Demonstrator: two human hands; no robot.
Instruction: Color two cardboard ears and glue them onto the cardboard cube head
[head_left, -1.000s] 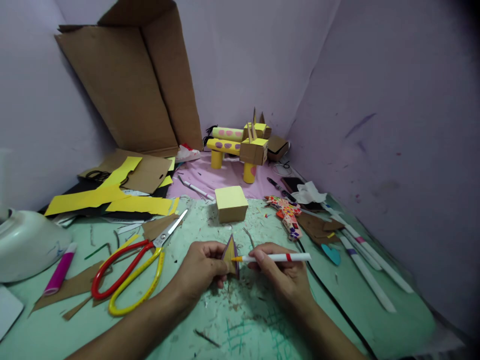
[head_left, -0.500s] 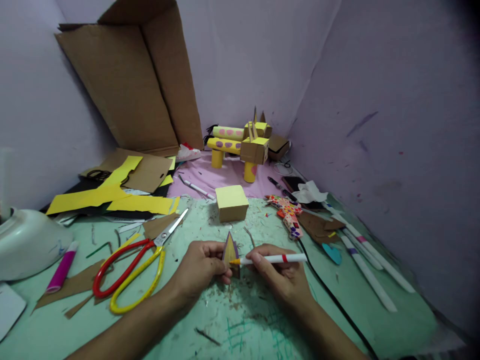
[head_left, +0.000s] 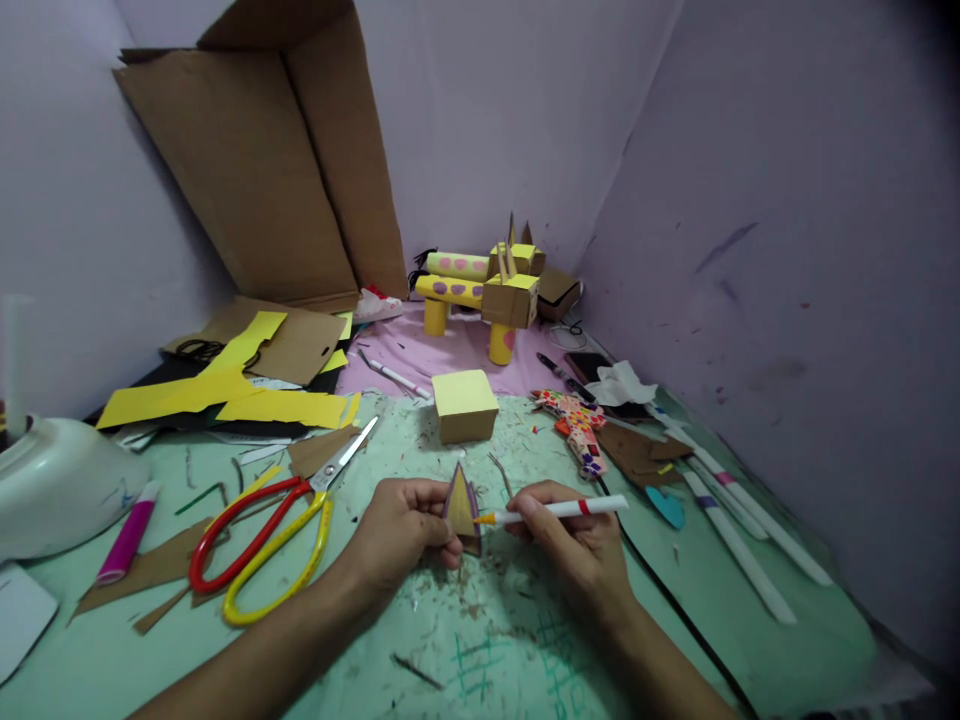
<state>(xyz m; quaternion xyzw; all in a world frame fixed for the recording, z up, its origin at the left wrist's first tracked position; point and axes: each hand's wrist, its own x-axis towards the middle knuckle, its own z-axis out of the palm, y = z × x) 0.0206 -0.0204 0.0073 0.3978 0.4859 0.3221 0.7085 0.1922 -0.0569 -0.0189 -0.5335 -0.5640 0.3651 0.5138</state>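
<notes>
Between the thumb and fingers of my left hand [head_left: 409,525] is a small pointed cardboard triangle [head_left: 460,505], tip up, yellow inside with a purple border. My right hand [head_left: 574,545] grips a white marker [head_left: 566,509] with a red band. Its orange-yellow tip points left and meets the right side of the triangle, though I cannot tell if it touches. Just beyond my hands sits a small cardboard box [head_left: 465,408] with a pale yellow top. Red-and-yellow-handled scissors [head_left: 289,525] lie left of my left hand, blades partly apart.
Cardboard-and-paper animal figures [head_left: 480,290] stand at the back on pink cloth. A patterned glue gun [head_left: 577,430] with a black cord lies at right, near several white markers [head_left: 742,540]. Yellow paper strips [head_left: 180,398], a magenta glue stick [head_left: 127,535] and a white rounded container [head_left: 71,490] are at left.
My right hand has drawn the marker slightly to the right and up along the triangle. The left hand keeps its hold on the triangle, almost still.
</notes>
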